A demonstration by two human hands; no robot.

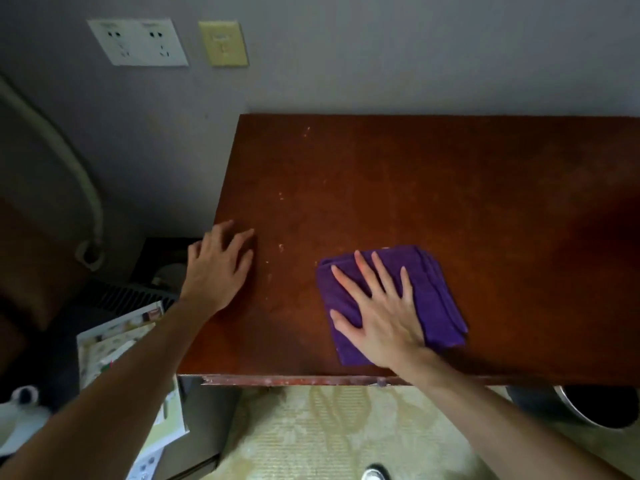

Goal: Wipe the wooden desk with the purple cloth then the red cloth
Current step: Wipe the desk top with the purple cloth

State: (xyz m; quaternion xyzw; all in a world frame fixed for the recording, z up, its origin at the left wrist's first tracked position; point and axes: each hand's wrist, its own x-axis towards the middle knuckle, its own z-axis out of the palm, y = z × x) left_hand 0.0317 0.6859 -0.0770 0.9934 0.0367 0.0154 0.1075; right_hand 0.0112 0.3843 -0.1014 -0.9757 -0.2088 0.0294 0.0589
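The reddish-brown wooden desk (433, 174) fills the right and middle of the head view, its surface speckled with pale spots. A folded purple cloth (434, 289) lies flat near the desk's front edge. My right hand (379, 313) presses down on the cloth with fingers spread wide. My left hand (220, 268) rests flat on the desk's left edge, fingers apart, holding nothing. No red cloth is in view.
A grey wall with white sockets (138, 41) and a yellow switch (224, 43) stands behind the desk. A pale hose (83, 188) runs down the wall at left. Papers (114, 344) lie left of the desk, a dark bin (595, 407) sits under its right side.
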